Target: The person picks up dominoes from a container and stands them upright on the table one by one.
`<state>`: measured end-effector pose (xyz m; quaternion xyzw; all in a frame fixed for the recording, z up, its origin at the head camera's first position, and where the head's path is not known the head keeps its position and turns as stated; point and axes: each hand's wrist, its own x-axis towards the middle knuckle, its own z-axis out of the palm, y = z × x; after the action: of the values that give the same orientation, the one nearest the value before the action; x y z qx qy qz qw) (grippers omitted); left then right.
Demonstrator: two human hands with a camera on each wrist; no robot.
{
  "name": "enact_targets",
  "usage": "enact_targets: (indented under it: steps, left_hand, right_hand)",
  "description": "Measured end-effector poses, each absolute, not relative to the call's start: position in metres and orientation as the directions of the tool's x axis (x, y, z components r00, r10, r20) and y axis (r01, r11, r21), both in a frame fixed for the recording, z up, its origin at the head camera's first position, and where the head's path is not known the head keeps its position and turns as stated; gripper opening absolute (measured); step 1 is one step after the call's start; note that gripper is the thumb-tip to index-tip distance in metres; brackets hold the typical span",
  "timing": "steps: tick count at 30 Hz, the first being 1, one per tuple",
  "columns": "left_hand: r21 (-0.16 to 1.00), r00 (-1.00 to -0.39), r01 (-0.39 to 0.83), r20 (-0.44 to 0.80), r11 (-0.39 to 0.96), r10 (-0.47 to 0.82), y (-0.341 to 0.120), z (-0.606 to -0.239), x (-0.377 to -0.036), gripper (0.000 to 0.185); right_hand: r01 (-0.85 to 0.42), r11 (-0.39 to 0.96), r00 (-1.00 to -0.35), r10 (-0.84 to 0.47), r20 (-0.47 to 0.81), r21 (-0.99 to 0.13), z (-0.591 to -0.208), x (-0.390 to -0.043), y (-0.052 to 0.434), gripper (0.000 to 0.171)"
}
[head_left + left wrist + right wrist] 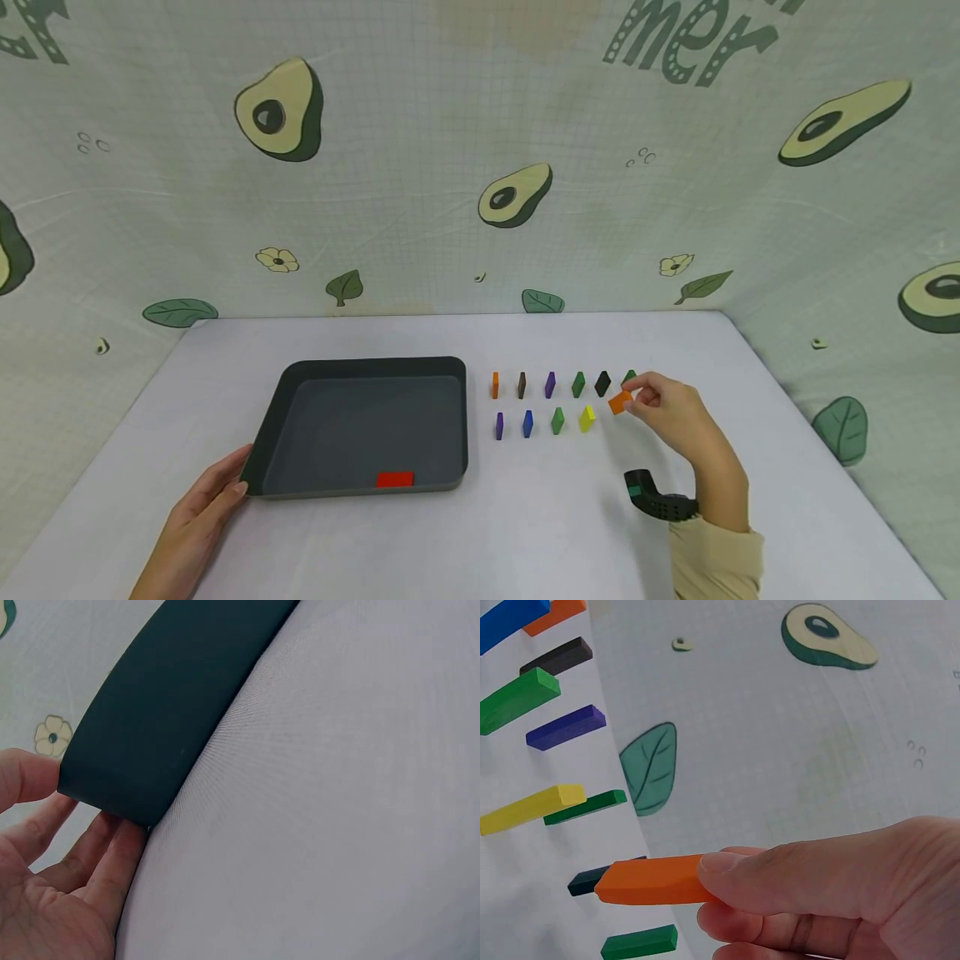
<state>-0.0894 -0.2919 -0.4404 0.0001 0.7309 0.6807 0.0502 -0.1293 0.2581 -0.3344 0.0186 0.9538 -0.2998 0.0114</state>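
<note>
In the head view, my right hand [671, 412] pinches an orange domino block [620, 402] between thumb and fingers, just beyond the right end of two rows of upright blocks. Up close in the right wrist view, the orange block is held level, partly covering a black block [585, 881] behind it. My left hand [202, 512] holds the near left corner of a dark grey tray [262, 417]. The left wrist view shows the thumb at one edge of the tray wall [165, 705] and fingers at the other. A red block [395, 479] lies inside the tray by its near wall.
Right of the tray stand several blocks in two rows, among them a purple block [499, 426], a blue block [528, 423] and a yellow block [587, 418]. A green block [630, 376] stands close behind the right fingers. Avocado-printed cloth [405, 167] rises behind the white table [525, 533].
</note>
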Motion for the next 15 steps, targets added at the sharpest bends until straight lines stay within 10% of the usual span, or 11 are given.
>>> enact_targets:
  steps: [15]
  left_hand:
    - [0.993,-0.993,-0.088,-0.094,0.078,0.066,-0.292,-0.440,-0.089,0.051]
  right_hand:
    - [0.079,0.819,-0.994,0.019,-0.111,-0.569,-0.346,-0.136,0.263,0.023]
